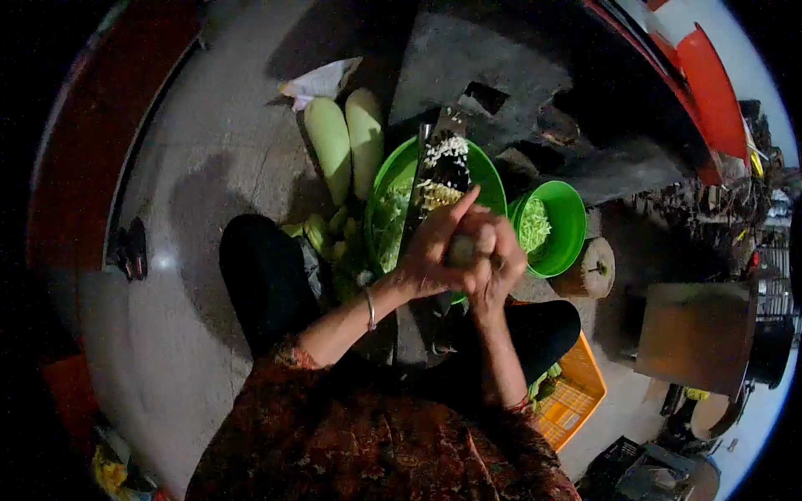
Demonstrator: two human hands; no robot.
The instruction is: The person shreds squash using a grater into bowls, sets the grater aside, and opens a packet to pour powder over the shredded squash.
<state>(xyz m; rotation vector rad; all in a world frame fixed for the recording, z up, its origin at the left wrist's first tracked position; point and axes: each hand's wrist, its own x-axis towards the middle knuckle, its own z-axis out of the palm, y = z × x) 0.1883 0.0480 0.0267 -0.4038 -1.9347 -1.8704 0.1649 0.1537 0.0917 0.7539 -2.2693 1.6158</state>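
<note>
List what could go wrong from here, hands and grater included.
1. The left hand and right hand are clasped right by the grater; a slip might nick a finger.
2. Loose white shreds sit on the grater's far part; a knock could spill some outside the green basin.
3. Two pale gourds lie beside the basin; a bump may roll them.

Single head cam, wide fisheye, black corners. Looks forward and steeply down: wearer's patterned top at 6 o'clock, left hand and right hand close, near center, gray floor toward 10.
</note>
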